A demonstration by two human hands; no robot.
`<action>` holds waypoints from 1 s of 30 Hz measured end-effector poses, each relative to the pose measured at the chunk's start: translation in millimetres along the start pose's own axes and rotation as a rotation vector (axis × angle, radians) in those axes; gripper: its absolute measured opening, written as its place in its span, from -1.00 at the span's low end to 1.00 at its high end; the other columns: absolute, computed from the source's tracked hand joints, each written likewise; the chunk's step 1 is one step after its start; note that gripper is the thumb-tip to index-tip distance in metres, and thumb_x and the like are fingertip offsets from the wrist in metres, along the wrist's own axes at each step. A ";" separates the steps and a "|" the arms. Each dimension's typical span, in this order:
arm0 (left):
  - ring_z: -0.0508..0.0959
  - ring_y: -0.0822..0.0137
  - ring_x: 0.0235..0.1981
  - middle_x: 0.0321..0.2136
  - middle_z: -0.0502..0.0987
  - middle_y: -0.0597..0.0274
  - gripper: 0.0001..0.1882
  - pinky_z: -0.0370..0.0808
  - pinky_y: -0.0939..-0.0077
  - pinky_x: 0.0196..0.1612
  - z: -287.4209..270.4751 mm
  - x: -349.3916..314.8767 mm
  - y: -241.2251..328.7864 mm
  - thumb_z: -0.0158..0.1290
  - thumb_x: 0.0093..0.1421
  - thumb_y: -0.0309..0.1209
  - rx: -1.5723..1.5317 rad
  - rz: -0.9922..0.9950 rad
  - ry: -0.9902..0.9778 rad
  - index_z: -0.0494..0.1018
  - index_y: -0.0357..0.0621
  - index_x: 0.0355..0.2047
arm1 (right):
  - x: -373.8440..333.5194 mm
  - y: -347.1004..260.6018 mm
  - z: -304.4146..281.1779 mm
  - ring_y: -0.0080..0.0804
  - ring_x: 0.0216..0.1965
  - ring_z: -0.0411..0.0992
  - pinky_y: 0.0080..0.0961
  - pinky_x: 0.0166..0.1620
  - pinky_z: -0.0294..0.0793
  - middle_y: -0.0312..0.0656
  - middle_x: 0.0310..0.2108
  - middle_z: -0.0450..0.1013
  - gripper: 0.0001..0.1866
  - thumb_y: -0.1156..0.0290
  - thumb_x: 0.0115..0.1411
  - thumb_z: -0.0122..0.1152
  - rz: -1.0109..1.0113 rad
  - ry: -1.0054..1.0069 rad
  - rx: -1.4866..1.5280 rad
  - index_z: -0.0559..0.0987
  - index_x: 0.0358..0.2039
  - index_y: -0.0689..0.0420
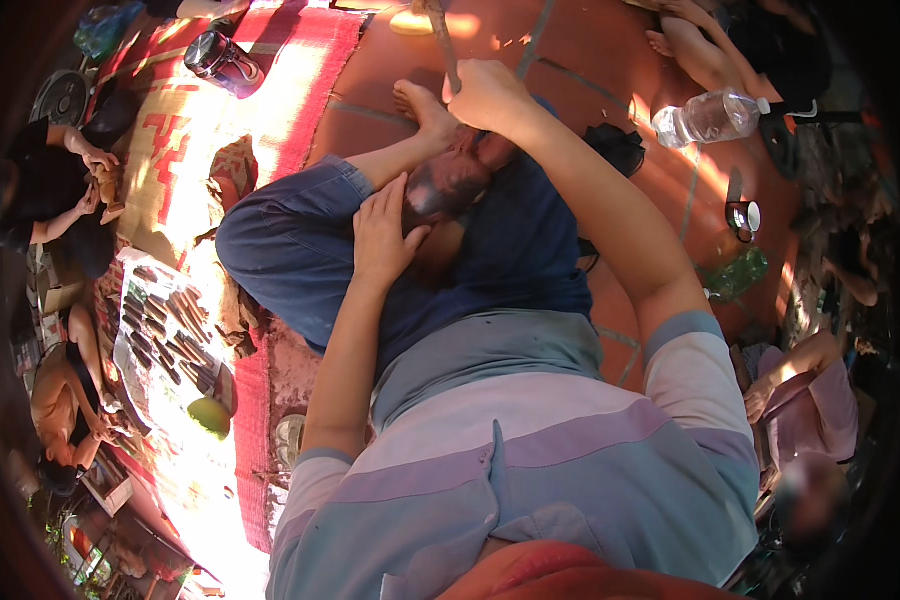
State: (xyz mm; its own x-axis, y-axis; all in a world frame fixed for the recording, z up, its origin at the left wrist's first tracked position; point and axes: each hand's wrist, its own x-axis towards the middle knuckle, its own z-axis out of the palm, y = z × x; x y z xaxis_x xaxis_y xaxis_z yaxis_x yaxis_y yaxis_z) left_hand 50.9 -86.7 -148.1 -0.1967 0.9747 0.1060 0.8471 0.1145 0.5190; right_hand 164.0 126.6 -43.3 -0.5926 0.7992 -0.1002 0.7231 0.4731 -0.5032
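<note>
I sit cross-legged with a dark reddish-brown, rounded piece (444, 189), glossy in places, between my legs. My left hand (382, 232) lies along its left side, fingers and thumb around the near end. My right hand (488, 97) is raised just beyond the piece, closed in a fist round a brown wooden stick (442, 40), perhaps a tool handle. The stick points up and away, and its far end leaves the picture. Whether the fist touches the piece, I cannot tell.
Left, a red and yellow mat (175, 150) carries a dark flask (218, 60) and a pale sheet with several slim tools (170, 330). Right, on red tiles, are a clear bottle (710, 118), a cup (743, 218) and a green bottle (738, 275). Other people sit at both sides.
</note>
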 end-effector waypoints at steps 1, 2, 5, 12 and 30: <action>0.34 0.10 0.10 0.10 0.37 0.15 -0.09 0.25 0.22 0.13 -0.7 0.2 0.4 0.33 -0.13 -0.32 -0.004 -0.011 -0.005 0.17 -0.07 0.26 | -1.4 -3.1 9.4 0.09 -0.25 0.52 -0.12 -0.16 0.50 0.09 -0.37 0.55 -0.73 0.27 0.12 0.10 -0.036 -0.009 0.004 0.64 -0.37 0.19; 0.34 0.10 0.10 0.10 0.37 0.14 -0.09 0.25 0.21 0.13 -0.9 0.1 0.1 0.33 -0.13 -0.32 -0.003 -0.009 -0.006 0.17 -0.07 0.26 | -6.7 -8.3 17.4 0.08 -0.24 0.53 -0.12 -0.16 0.50 0.10 -0.35 0.55 -0.71 0.23 0.14 0.09 -0.081 -0.028 -0.083 0.64 -0.35 0.19; 0.34 0.09 0.10 0.10 0.37 0.14 -0.08 0.25 0.21 0.14 -0.6 -0.5 -1.1 0.33 -0.13 -0.32 -0.008 0.003 -0.002 0.17 -0.07 0.26 | -5.4 -19.8 8.4 0.04 -0.21 0.53 -0.15 -0.15 0.51 0.09 -0.31 0.55 -0.66 0.20 0.19 0.06 -0.011 -0.121 -0.187 0.64 -0.30 0.21; 0.34 0.09 0.10 0.10 0.37 0.13 -0.09 0.25 0.21 0.13 0.2 -0.1 -1.3 0.33 -0.13 -0.31 0.001 0.002 0.002 0.18 -0.07 0.25 | -8.4 -28.8 17.1 0.01 -0.14 0.53 -0.18 -0.07 0.50 0.03 -0.28 0.57 -0.72 0.34 0.09 0.08 0.002 -0.125 -0.235 0.65 -0.31 0.23; 0.35 0.08 0.09 0.09 0.38 0.12 -0.08 0.26 0.19 0.12 0.1 0.4 -0.9 0.34 -0.15 -0.33 -0.011 0.005 0.009 0.18 -0.07 0.25 | 9.2 -36.0 23.2 -0.13 -0.02 0.50 -0.29 -0.04 0.51 -0.06 -0.08 0.52 -0.66 0.35 0.07 0.13 0.046 -0.253 -0.350 0.61 -0.10 0.05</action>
State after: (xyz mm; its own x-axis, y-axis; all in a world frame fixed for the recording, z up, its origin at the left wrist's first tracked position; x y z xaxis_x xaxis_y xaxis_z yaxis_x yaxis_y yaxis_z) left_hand 50.2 -86.4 -148.6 -0.1967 0.9736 0.1161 0.8426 0.1073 0.5277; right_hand 124.3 108.4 -46.0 -0.5941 0.7269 -0.3444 0.8014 0.5715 -0.1764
